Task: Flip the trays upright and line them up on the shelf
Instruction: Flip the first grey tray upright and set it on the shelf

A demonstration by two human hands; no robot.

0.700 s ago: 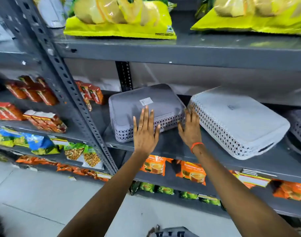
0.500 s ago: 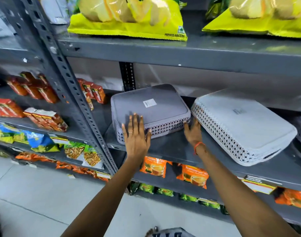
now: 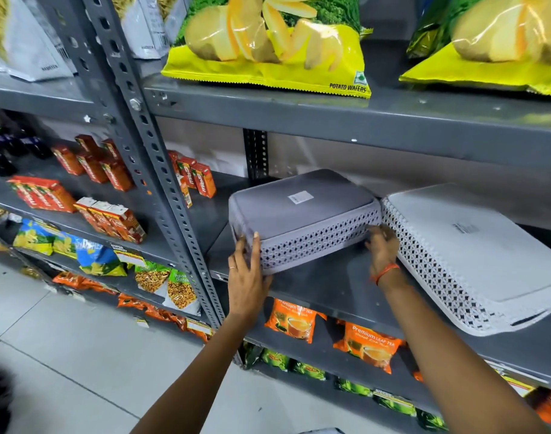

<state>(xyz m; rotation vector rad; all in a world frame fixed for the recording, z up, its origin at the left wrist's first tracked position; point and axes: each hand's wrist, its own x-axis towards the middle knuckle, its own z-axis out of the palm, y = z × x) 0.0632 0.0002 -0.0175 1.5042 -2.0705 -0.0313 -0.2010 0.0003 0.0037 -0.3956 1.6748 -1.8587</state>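
A dark grey perforated tray (image 3: 299, 211) lies upside down on the grey metal shelf (image 3: 324, 286), with a white sticker on its base. My left hand (image 3: 247, 277) grips its near left corner, thumb and fingers on either side. At the tray's near right corner, my right hand (image 3: 382, 245), with an orange band at the wrist, curls its fingers under the rim. Touching that corner, a larger white perforated tray (image 3: 474, 245) also lies upside down to the right.
The shelf above (image 3: 362, 120) hangs low over the trays and carries yellow wafer bags (image 3: 268, 48). A perforated upright post (image 3: 149, 158) stands to the left. Red cartons (image 3: 192, 177) sit behind it. Orange tea packets (image 3: 368, 343) fill the shelf below.
Both hands have dropped from above the dark grey tray to its near corners and taken hold of it. The camera has moved closer.
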